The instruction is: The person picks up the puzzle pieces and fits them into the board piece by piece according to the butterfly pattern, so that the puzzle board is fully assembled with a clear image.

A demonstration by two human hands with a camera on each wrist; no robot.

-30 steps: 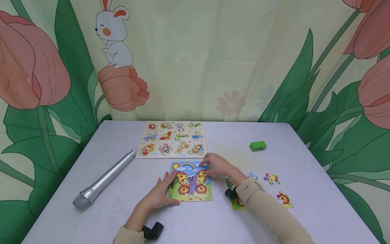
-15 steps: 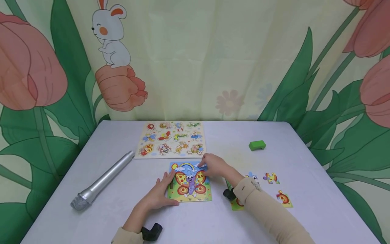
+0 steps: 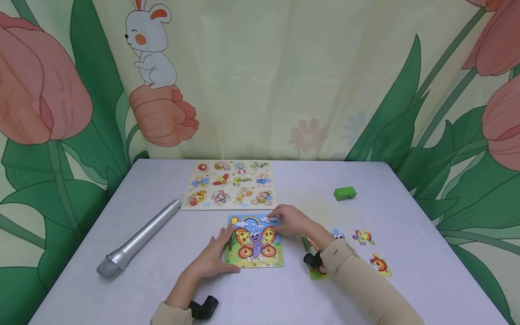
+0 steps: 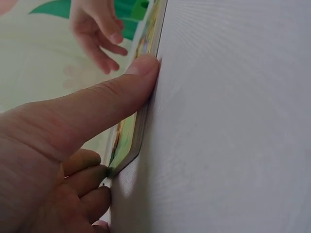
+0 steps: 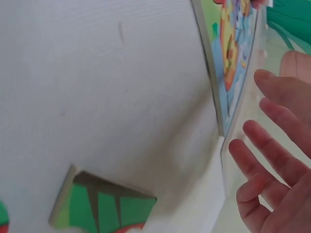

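Observation:
A square butterfly puzzle (image 3: 256,253) lies flat on the table, its picture also showing edge-on in the right wrist view. My left hand (image 3: 211,258) rests at its lower left corner, thumb along the near edge and spread fingers at the left edge; the left wrist view shows the thumb (image 4: 92,109) touching the rim. Over the upper right corner is my right hand (image 3: 293,221), fingers loosely bent; in the right wrist view the hand (image 5: 282,145) appears just off the board with nothing between its fingers. Whether a fingertip touches the surface I cannot tell.
An insect board (image 3: 229,185) lies behind the puzzle, a silver microphone (image 3: 140,239) to the left, a green block (image 3: 345,193) at the back right. Loose puzzle pieces (image 3: 363,237) lie on the right, some partly hidden by the right forearm; one piece (image 5: 104,206) shows in the right wrist view.

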